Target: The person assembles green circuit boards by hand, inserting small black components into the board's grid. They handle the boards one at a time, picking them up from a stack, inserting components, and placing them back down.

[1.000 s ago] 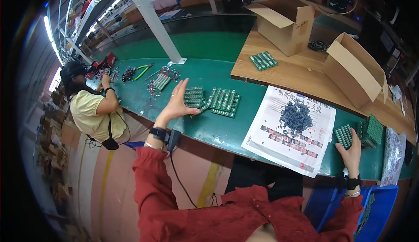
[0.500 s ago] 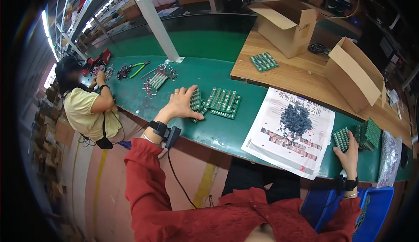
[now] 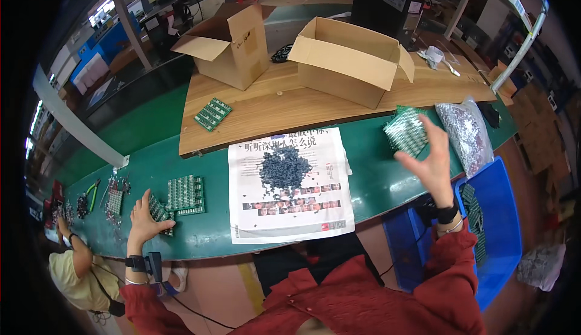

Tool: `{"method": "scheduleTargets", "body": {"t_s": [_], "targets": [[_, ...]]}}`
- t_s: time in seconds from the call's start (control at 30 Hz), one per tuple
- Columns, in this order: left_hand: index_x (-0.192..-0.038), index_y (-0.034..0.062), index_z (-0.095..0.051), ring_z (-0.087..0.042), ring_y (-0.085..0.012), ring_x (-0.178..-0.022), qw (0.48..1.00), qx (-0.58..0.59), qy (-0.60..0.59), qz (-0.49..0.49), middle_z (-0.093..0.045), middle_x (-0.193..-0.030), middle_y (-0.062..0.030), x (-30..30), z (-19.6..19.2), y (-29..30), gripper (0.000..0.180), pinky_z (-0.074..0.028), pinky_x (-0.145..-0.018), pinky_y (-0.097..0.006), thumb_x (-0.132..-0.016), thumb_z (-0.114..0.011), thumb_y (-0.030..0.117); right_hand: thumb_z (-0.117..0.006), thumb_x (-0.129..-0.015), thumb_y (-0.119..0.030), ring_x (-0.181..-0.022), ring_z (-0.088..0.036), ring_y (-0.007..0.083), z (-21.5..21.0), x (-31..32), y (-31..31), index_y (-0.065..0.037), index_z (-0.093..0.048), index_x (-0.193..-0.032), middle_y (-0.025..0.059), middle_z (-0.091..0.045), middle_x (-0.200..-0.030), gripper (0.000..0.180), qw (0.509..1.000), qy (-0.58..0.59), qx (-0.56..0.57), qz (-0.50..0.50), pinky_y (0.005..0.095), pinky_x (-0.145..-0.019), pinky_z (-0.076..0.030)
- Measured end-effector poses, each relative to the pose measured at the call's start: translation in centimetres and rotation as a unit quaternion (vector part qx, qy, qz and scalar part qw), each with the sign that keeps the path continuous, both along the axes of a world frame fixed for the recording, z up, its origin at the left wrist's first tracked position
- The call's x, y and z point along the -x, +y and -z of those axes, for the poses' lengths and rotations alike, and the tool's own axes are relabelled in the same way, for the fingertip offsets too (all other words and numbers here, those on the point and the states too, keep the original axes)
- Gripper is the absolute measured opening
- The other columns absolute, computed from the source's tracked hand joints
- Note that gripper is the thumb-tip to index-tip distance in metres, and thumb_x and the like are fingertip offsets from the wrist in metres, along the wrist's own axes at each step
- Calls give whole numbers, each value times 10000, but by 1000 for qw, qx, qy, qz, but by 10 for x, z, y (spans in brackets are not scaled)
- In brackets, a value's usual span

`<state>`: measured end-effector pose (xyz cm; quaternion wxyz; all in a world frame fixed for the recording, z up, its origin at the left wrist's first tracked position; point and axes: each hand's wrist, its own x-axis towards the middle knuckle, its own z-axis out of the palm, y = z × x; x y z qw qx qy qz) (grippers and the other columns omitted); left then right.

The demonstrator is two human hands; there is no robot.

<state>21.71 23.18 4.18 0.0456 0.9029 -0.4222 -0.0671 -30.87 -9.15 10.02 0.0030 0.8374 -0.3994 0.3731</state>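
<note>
My left hand (image 3: 142,223) curls around small green circuit board panels (image 3: 158,209), its thumb at their near edge. Just right of it, a flat stack of circuit board panels (image 3: 186,194) lies on the green table. At the right, my right hand (image 3: 434,161) has thumb and fingers spread across the edges of a tilted, slightly blurred circuit board panel (image 3: 405,134). More green panels show behind that one; how many is hidden. Between my hands, a heap of small dark pieces (image 3: 284,169) rests on a newspaper sheet (image 3: 293,226).
Two open cardboard boxes (image 3: 239,54) (image 3: 345,72) and another panel (image 3: 213,114) stand on a wooden board (image 3: 266,114). Right are a clear plastic bag (image 3: 465,132) and blue bins (image 3: 499,214) with panels inside. A co-worker (image 3: 75,268) sits far left near green-handled pliers (image 3: 92,195).
The view has swung right, so the table things sit further left. My right hand and its panel are now closer to the other panels. My left hand stays at its panels.
</note>
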Motion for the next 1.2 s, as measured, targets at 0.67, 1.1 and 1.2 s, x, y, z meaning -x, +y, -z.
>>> {"method": "scheduleTargets", "body": {"t_s": [0.67, 1.1, 1.2], "targets": [[-1312, 43, -427, -496, -384, -1113, 999, 41, -10, 0, -525, -1169, -210, 7, 2, -12, 994, -406, -937, -478, -548, -786, 569, -730, -726, -140, -1179, -463, 326, 9, 17, -49, -9, -474, -1291, 168, -524, -1255, 634, 998, 13, 36, 43, 400, -1025, -319], [-1359, 48, -365, -457, -371, -1135, 995, 101, 1, 3, -489, -1185, -200, 31, -7, -40, 978, -360, -965, -470, -579, -808, 437, -716, -640, -51, -1250, -408, 326, 0, -79, 26, -36, -471, -1309, 144, -492, -1304, 712, 988, -14, -15, -156, 410, -1063, -299], [-1355, 12, -353, -455, -369, -1135, 991, 122, -52, -10, -490, -1186, -195, 40, -35, -40, 985, -366, -960, -466, -578, -824, 393, -716, -622, -43, -1244, -411, 330, 7, -89, 33, -31, -489, -1290, 143, -504, -1288, 707, 978, -22, -50, -201, 410, -1056, -308]]}}
